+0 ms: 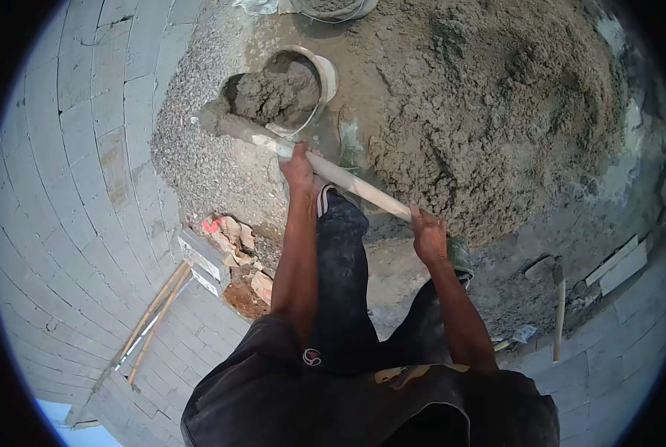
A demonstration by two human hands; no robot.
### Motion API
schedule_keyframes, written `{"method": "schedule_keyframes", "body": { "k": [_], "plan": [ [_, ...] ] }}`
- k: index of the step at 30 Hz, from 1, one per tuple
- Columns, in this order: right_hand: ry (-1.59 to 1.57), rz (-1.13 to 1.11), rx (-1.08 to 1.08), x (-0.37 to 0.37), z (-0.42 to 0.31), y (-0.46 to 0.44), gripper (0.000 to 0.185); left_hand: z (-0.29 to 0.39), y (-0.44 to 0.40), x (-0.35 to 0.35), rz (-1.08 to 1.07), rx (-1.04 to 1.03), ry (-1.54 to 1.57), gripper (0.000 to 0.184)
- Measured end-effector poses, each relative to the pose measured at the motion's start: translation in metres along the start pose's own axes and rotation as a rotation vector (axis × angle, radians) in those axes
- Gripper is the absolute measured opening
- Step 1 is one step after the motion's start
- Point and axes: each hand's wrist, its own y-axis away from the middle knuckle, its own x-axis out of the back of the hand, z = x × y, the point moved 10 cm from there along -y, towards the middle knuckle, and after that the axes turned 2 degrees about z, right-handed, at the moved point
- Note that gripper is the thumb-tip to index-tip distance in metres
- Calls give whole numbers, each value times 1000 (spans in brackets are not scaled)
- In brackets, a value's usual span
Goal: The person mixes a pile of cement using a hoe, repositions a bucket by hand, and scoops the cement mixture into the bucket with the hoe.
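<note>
My left hand [298, 170] is closed around the wooden handle [355, 185] of a shovel, near its blade end. Further down the same handle, at its right end, my right hand [429, 237] grips it. The shovel's blade is loaded with wet grey mortar [262, 97] and tilts at the mouth of a bucket [327, 80], which lies partly behind the load. Most of the blade is hidden under the mortar.
A large heap of wet mortar [496, 127] spreads at the right. Another bucket [333, 9] stands at the top edge. Gravel [191, 134] lies along a block wall [87, 164]. Torn paper [228, 235], blocks [202, 257], poles [158, 309] and a second tool [559, 313] lie lower down.
</note>
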Motion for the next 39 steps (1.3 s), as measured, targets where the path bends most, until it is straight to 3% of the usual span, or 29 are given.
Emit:
{"method": "schedule_keyframes", "body": {
  "k": [2, 5, 7, 11, 13, 14, 15, 16, 18, 19, 20, 21, 23, 24, 26, 28, 29, 31, 36, 39],
  "plan": [
    [8, 97, 24, -15, 6, -26, 50, 7, -2, 16, 83, -118, 34, 11],
    [-121, 135, 126, 7, -23, -46, 40, 63, 49, -16, -76, -327, 65, 9],
    [-279, 141, 193, 36, -34, -44, 32, 74, 69, -49, -163, -297, 68, 8],
    [-280, 99, 125, 56, 18, -16, 33, 6, 57, -120, -213, -231, -73, 6],
    [-290, 16, -89, 49, 77, 10, 38, -72, 42, -156, -194, -309, -283, 9],
    [-289, 26, -94, 51, 96, 32, 38, -130, 54, -168, -179, -141, -310, 11],
    [-350, -95, -279, 37, 126, 70, 40, -198, 61, -172, -239, -37, -412, 15],
    [-417, -213, -470, 18, 141, 109, 43, -284, 68, -153, -229, 157, -562, 16],
    [-462, -207, -702, 28, 136, 166, 42, -443, 99, -98, -289, 523, -966, 35],
    [-486, -193, -789, 45, 129, 175, 42, -479, 109, -82, -336, 492, -1175, 43],
    [-509, -231, -835, 47, 123, 182, 47, -492, 133, -72, -334, 672, -1125, 35],
    [-556, -264, -852, 50, 109, 185, 56, -500, 139, -57, -343, 711, -1133, 35],
    [-694, -260, -870, 51, 73, 183, 70, -513, 144, -41, -502, 960, -925, 23],
    [-695, -260, -858, 46, 59, 180, 70, -497, 145, -47, -567, 941, -854, 15],
    [-886, -173, -831, 39, 20, 180, 79, -463, 137, -46, -563, 984, -816, 16],
    [-1072, -229, -823, 77, -32, 165, 82, -413, 139, -51, -601, 1088, -686, 17],
    [-1254, -289, -819, 92, -62, 159, 86, -388, 135, -47, -581, 1061, -671, 17],
    [-1317, -320, -705, 110, -107, 155, 88, -330, 124, -47, -592, 1056, -596, 12],
    [-1397, -462, -234, 128, -211, 174, 105, -128, 99, -21, -459, 848, -463, 12],
    [-1458, -677, -203, 153, -246, 192, 109, -16, 91, 4, -260, 649, -375, 11]
  ]
}}
